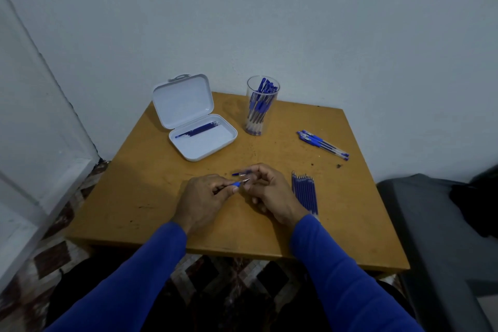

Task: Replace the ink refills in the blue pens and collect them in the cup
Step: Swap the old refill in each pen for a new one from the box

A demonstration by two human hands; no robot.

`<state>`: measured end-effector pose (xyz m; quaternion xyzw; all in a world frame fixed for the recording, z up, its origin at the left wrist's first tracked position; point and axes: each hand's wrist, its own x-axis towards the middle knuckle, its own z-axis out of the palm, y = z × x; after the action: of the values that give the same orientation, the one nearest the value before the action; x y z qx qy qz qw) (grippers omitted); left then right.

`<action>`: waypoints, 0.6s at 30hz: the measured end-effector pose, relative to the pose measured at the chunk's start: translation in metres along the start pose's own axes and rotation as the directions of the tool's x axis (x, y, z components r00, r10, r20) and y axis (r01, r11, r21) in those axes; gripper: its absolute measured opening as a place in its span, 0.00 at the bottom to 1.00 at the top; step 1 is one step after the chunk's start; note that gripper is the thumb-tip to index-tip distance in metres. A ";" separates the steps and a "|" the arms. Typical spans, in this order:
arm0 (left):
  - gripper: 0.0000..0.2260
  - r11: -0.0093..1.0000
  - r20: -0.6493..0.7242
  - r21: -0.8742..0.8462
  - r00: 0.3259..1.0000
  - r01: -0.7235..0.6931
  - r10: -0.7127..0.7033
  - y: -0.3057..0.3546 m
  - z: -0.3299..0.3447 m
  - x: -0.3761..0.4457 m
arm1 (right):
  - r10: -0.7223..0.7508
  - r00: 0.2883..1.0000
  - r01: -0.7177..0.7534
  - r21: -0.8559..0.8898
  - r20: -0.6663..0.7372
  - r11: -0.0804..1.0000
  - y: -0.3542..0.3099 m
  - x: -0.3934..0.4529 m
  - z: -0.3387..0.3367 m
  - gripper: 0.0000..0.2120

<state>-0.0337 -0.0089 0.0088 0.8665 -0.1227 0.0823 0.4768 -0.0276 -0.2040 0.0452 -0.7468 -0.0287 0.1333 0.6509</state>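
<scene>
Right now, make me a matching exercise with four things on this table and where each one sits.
Things:
1. clear cup
2. white case
3. row of refills
4. loose pens

Places:
A. far right part of the table
B. just right of the right hand
C. far left, lid open
D. far middle, upright, full of pens

Pairs: 1-D, 2-C, 3-B, 4-A
</scene>
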 end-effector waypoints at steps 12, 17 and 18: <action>0.06 1.000 -0.004 0.002 1.000 0.011 -0.011 0.001 0.000 0.000 | 0.045 0.994 -0.040 0.050 -0.102 0.998 0.001 0.003 0.000 0.05; 0.07 1.000 -0.009 0.024 1.000 0.000 0.001 0.000 0.000 0.000 | 0.031 0.928 -0.086 -0.133 -0.372 0.987 0.003 0.009 0.003 0.02; 0.07 1.000 -0.009 0.022 1.000 -0.004 0.004 -0.001 0.001 0.001 | -0.007 0.912 -0.091 -0.219 -0.410 0.971 0.002 0.011 0.004 0.03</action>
<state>-0.0330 -0.0091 0.0079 0.8712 -0.1212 0.0884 0.4674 -0.0184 -0.1982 0.0412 -0.8299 0.1085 -0.0156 0.5470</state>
